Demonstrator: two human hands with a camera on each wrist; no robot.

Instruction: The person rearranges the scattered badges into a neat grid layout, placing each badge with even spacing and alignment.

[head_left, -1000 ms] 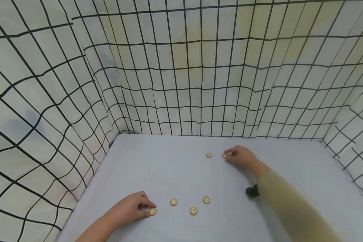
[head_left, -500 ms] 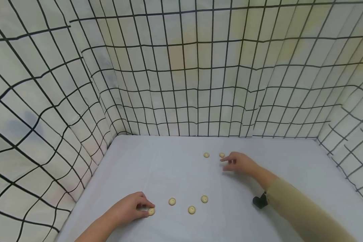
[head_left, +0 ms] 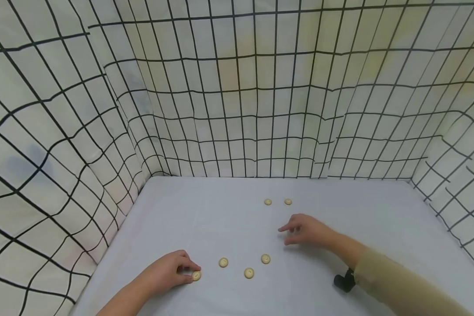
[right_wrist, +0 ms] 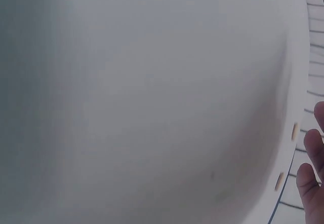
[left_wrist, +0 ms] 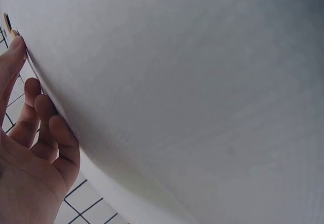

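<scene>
Pale cream buttons lie flat on a white-covered table [head_left: 205, 219]. At the front left, my left hand [head_left: 162, 274] pinches one button [head_left: 196, 275] between thumb and forefinger against the cloth; its other fingers are curled in the left wrist view [left_wrist: 48, 148]. To its right lie a second button [head_left: 223, 262], a third button [head_left: 249, 273] and another button [head_left: 265, 259]. Over the table's middle right, my right hand [head_left: 308, 230] is held with fingers apart and nothing between them. Farther back are a button [head_left: 267, 202] and a neighbouring button [head_left: 288, 202].
White cloth walls with a black grid [head_left: 237, 101] rise behind the table and at both sides. A small black device [head_left: 345, 281] is at my right wrist, beside the beige sleeve [head_left: 403, 281].
My right hand has let go of the back right button and drawn back toward the front. That button stays on the cloth. My left hand keeps its pinch.
</scene>
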